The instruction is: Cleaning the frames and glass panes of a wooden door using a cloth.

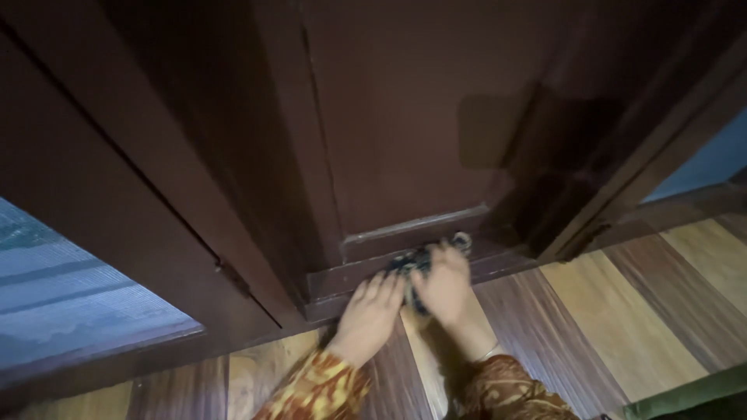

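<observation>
Both hands — left hand (367, 315), right hand (443, 281) — press a dark cloth (416, 263) against the door's base (405, 233).

Dark patterned cloth (411, 264), bunched against dark-brown wooden door's (389, 140) bottom ledge

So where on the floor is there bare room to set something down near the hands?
Bare striped wooden floor lies right of the right hand, between the dark brown wooden door and the green edge. A smaller patch lies left of the left hand. It is crowded at the door's foot, where both hands meet the dark patterned cloth.
</observation>
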